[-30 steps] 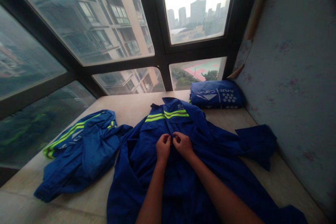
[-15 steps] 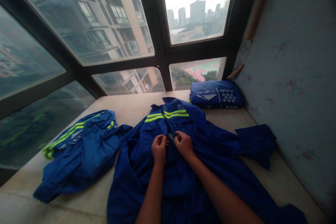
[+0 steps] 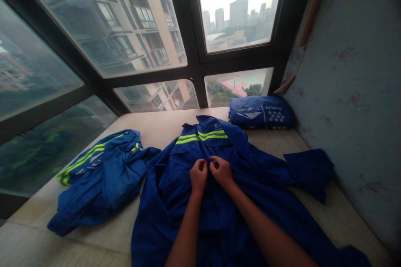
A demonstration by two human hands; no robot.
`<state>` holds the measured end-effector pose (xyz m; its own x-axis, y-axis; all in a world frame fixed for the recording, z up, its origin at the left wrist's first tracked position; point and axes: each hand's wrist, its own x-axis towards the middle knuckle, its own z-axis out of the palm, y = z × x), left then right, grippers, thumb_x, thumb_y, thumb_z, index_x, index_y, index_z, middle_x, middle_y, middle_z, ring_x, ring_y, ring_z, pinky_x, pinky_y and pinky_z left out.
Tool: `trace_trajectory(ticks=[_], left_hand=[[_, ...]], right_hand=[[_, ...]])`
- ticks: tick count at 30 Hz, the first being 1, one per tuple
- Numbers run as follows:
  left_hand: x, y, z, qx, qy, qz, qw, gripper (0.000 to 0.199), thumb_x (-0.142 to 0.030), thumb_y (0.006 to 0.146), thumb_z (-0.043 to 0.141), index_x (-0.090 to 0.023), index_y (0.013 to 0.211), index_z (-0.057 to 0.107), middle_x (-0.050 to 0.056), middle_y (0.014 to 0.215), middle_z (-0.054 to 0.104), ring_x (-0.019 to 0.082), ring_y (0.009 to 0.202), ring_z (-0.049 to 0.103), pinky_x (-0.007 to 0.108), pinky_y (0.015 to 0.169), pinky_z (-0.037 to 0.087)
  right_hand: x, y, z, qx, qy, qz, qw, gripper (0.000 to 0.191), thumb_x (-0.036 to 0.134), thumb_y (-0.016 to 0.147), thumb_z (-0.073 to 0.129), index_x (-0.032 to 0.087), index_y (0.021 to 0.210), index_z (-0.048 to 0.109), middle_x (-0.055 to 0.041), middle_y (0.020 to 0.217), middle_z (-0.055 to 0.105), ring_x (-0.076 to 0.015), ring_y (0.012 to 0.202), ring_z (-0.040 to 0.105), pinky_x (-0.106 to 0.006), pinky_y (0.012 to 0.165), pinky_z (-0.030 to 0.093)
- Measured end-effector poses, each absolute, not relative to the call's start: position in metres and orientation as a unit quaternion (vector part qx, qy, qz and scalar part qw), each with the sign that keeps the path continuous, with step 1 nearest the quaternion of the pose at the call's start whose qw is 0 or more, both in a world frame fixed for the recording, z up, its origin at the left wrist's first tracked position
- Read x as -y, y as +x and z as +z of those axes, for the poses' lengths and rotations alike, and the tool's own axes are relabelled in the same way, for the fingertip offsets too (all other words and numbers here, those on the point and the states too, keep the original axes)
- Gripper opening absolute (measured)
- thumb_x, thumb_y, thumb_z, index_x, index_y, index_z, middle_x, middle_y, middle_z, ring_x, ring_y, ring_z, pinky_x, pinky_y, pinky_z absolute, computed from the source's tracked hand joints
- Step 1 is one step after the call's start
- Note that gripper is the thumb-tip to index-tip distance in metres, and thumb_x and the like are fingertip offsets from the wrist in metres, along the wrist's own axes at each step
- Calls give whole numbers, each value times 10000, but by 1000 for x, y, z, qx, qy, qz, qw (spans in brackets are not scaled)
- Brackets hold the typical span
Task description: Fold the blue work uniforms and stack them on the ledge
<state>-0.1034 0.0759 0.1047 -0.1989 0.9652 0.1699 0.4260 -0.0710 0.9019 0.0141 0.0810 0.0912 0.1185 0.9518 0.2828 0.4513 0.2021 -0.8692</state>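
A dark blue work jacket [image 3: 184,162] lies spread out front side up, its collar towards the window and yellow-green reflective stripes across the chest. My left hand [image 3: 198,176] pinches the front opening edge below the stripes. Close beside it, my right hand [image 3: 222,173] pinches the opposite front edge, with the fingertips of both hands nearly meeting at the middle. Any button or zip between the fingers is too small and dark to make out. One sleeve [image 3: 308,171] stretches out to the right with its end folded.
A second blue garment [image 3: 103,179] with yellow-green stripes lies loosely bunched on the left of the pale ledge [image 3: 125,233]. A rolled blue garment with white print [image 3: 261,112] sits in the far right corner. Windows [image 3: 239,12] border the back and left; a papered wall [image 3: 354,104] borders the right.
My left hand has come closer to my right, and the jacket's two front edges now meet where a gap showed. The view has shifted slightly.
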Motion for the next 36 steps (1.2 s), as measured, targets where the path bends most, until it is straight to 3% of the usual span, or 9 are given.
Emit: trace_trajectory(ticks=[9, 18, 26, 36], left_hand=[[-79, -109, 101, -611, 567, 464, 300, 168, -299, 794, 568, -190, 867, 675, 63, 842, 730, 221, 809, 688, 330, 775, 520], [-78, -111, 103, -601, 554, 474, 327, 217, -383, 797, 610, -186, 858, 676, 62, 826, 733, 215, 792, 695, 319, 764, 534], [-80, -111, 99, -603, 548, 472, 336, 187, -330, 795, 591, -183, 868, 681, 68, 843, 736, 219, 814, 697, 326, 781, 534], [-82, -112, 103, -605, 535, 473, 352, 241, -394, 780, 621, -172, 856, 680, 84, 836, 744, 221, 787, 708, 322, 735, 551]], right_hand=[[-78, 16, 94, 643, -540, 284, 463, 283, 243, 837, 545, 181, 1042, 730, -40, 812, 744, -169, 694, 672, -255, 704, 513], [-79, 14, 93, 649, -559, 278, 435, 294, 225, 851, 517, 219, 1077, 705, 5, 682, 703, -164, 624, 658, -226, 618, 470], [-77, 13, 91, 666, -543, 270, 434, 318, 189, 855, 507, 232, 1094, 712, -32, 900, 751, -173, 776, 689, -255, 751, 511], [-76, 12, 93, 672, -540, 252, 439, 401, 184, 792, 578, 183, 1187, 651, -53, 893, 699, -180, 793, 642, -280, 779, 518]])
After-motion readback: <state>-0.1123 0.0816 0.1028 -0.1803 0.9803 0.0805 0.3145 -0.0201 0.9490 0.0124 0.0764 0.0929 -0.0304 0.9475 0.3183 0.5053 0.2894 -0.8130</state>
